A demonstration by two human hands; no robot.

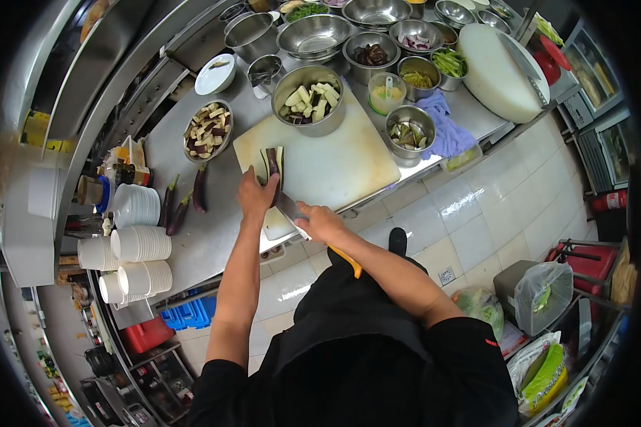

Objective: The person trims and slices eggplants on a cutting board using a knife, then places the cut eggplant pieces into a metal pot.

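Observation:
Split lengths of eggplant point(272, 161), purple skin and pale flesh, lie on the white cutting board point(349, 167) near its left side. My left hand point(257, 193) is closed on their near end. My right hand point(320, 222) is wrapped round a knife point(289, 209), whose broad blade points at the eggplant just beside my left fingers. A steel pot point(310, 122) of cut eggplant stands on the back of the board. To the left is a bowl of eggplant chunks point(207, 131), and whole eggplants point(200, 188) lie on the steel counter.
Stacked white bowls point(141, 243) stand at the counter's left. Several steel bowls and a white plate point(215, 74) are at the back. Right of the board are a small steel bowl point(409, 131), a purple cloth point(445, 129) and a round white board point(497, 71).

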